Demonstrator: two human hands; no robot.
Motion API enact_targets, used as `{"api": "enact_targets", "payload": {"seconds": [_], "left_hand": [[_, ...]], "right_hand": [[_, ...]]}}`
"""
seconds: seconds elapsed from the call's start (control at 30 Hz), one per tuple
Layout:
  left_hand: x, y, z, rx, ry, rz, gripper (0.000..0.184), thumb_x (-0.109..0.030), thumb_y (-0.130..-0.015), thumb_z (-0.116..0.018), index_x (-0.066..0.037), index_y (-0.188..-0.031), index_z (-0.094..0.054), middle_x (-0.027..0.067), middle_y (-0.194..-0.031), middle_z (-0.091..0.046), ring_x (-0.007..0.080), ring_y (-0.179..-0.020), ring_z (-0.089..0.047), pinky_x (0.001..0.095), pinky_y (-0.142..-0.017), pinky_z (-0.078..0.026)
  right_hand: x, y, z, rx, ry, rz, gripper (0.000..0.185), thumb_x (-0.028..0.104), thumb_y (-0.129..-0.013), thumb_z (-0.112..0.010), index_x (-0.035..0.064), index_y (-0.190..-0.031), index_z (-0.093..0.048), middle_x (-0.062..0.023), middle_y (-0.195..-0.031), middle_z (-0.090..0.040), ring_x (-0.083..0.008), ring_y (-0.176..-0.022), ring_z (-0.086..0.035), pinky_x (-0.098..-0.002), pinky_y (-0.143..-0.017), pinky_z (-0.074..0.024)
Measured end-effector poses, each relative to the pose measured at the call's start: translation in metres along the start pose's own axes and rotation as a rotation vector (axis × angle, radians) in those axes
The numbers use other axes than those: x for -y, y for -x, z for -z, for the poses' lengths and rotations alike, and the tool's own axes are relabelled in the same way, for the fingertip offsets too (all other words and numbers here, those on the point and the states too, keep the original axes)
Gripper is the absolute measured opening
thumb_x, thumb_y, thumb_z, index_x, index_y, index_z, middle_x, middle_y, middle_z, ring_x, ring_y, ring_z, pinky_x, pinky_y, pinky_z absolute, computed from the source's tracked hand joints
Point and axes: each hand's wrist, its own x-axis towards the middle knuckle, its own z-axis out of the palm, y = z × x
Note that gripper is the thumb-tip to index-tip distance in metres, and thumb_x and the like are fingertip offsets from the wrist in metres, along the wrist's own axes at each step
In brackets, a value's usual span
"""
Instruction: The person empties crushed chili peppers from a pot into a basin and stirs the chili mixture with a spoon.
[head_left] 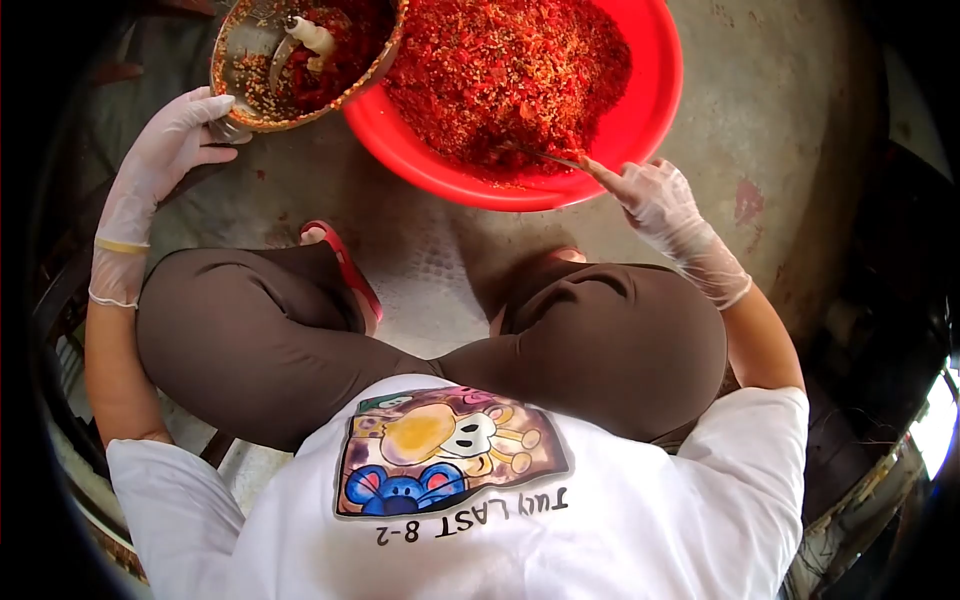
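My left hand point(185, 130), in a clear glove, grips the near left rim of a metal food-processor bowl point(240, 75). The bowl is tilted toward the basin; a white blade hub with a curved blade stands inside, amid red chopped chili and seeds clinging to the wall. My right hand point(660, 200), also gloved, is closed around the handle of a metal spoon point(556, 158), index finger stretched along it. The spoon's far end is sunk in a heap of chopped red chili point(510, 70). That heap lies in a wide red plastic basin point(655, 70).
The basin stands on a stained concrete floor point(800, 130) in front of my spread knees. A foot in a red sandal point(350, 270) is below the bowl. Dark objects line the right edge, too dim to make out.
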Motion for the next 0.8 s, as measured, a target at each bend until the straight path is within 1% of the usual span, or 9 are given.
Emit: {"api": "enact_targets", "payload": {"seconds": [0.07, 0.17, 0.2, 0.3, 0.4, 0.5, 0.6, 0.7, 0.8], "left_hand": [[0.0, 0.001, -0.002, -0.005, 0.006, 0.002, 0.035, -0.029, -0.091, -0.058, -0.009, -0.119, -0.052, 0.0027, -0.109, -0.063, 0.0116, -0.095, -0.062, 0.0292, -0.077, -0.052], [0.0, 0.0, 0.0, 0.0, 0.002, -0.008, 0.034, -0.028, -0.091, -0.057, -0.009, -0.118, -0.052, 0.0025, -0.109, -0.063, 0.0114, -0.095, -0.062, 0.0295, -0.078, -0.052], [0.001, -0.001, 0.001, 0.001, 0.001, -0.013, 0.034, -0.028, -0.091, -0.057, -0.009, -0.118, -0.052, 0.0024, -0.109, -0.063, 0.0113, -0.095, -0.062, 0.0295, -0.078, -0.052], [0.001, -0.002, 0.002, 0.01, 0.001, -0.017, 0.033, -0.028, -0.091, -0.057, -0.009, -0.117, -0.052, 0.002, -0.109, -0.063, 0.0109, -0.095, -0.062, 0.0293, -0.078, -0.052], [-0.001, -0.001, 0.0, -0.001, 0.003, -0.011, 0.032, -0.027, -0.091, -0.057, -0.009, -0.117, -0.052, 0.0019, -0.108, -0.063, 0.0104, -0.094, -0.061, 0.0289, -0.077, -0.053], [-0.003, 0.003, -0.005, -0.029, 0.001, -0.015, 0.032, -0.027, -0.091, -0.057, -0.009, -0.117, -0.052, 0.0021, -0.108, -0.064, 0.0102, -0.094, -0.062, 0.0285, -0.075, -0.053], [-0.003, 0.003, -0.005, -0.019, -0.002, -0.027, 0.033, -0.028, -0.091, -0.058, -0.009, -0.117, -0.052, 0.0024, -0.108, -0.064, 0.0104, -0.093, -0.062, 0.0285, -0.075, -0.053], [-0.004, 0.003, -0.004, 0.01, -0.007, -0.029, 0.033, -0.03, -0.09, -0.058, -0.009, -0.115, -0.053, 0.0021, -0.108, -0.062, 0.0112, -0.096, -0.061, 0.0301, -0.079, -0.052], [-0.007, 0.006, -0.007, 0.008, -0.012, -0.029, 0.033, -0.031, -0.09, -0.058, -0.009, -0.114, -0.054, 0.0021, -0.109, -0.061, 0.0116, -0.098, -0.06, 0.0308, -0.08, -0.051]], "right_hand": [[-0.013, 0.019, 0.003, 0.008, -0.032, 0.006, 0.059, 0.001, -0.075, -0.056, 0.0217, -0.13, -0.053, -0.0014, -0.063, -0.051, -0.0199, -0.057, -0.054, -0.0341, -0.06, -0.0431], [-0.013, 0.042, 0.031, 0.078, -0.005, -0.037, 0.063, 0.003, -0.074, -0.058, 0.0236, -0.133, -0.048, -0.001, -0.065, -0.053, -0.0207, -0.06, -0.056, -0.0353, -0.062, -0.0449], [-0.013, 0.047, 0.035, 0.063, 0.02, -0.031, 0.066, 0.002, -0.072, -0.058, 0.0235, -0.134, -0.048, -0.0018, -0.063, -0.05, -0.0211, -0.058, -0.055, -0.0347, -0.061, -0.0452], [-0.011, 0.059, 0.041, 0.054, 0.039, -0.065, 0.066, 0.0, -0.071, -0.058, 0.0231, -0.132, -0.05, -0.003, -0.061, -0.048, -0.0219, -0.056, -0.054, -0.0353, -0.061, -0.0457], [-0.011, 0.063, 0.04, -0.009, -0.011, -0.089, 0.062, 0.0, -0.072, -0.058, 0.0222, -0.13, -0.053, -0.0047, -0.061, -0.047, -0.0238, -0.054, -0.052, -0.0357, -0.059, -0.0462], [-0.013, 0.071, 0.027, -0.1, -0.13, -0.181, 0.057, -0.001, -0.076, -0.058, 0.0206, -0.128, -0.055, -0.0072, -0.063, -0.05, -0.0264, -0.055, -0.054, -0.0365, -0.056, -0.0461], [-0.012, 0.072, 0.029, -0.25, -0.412, -0.313, 0.051, -0.001, -0.081, -0.056, 0.0193, -0.128, -0.055, -0.009, -0.066, -0.055, -0.0284, -0.058, -0.057, -0.0376, -0.054, -0.0459], [-0.014, 0.072, 0.027, -0.262, -0.381, -0.428, 0.047, 0.001, -0.084, -0.054, 0.0187, -0.128, -0.055, -0.012, -0.069, -0.059, -0.0305, -0.061, -0.059, -0.0392, -0.054, -0.0458], [-0.009, 0.073, 0.018, -0.21, -0.301, -0.497, 0.043, 0.007, -0.085, -0.056, 0.0184, -0.126, -0.056, -0.0126, -0.066, -0.059, -0.0329, -0.056, -0.058, -0.0405, -0.051, -0.0459]]}}
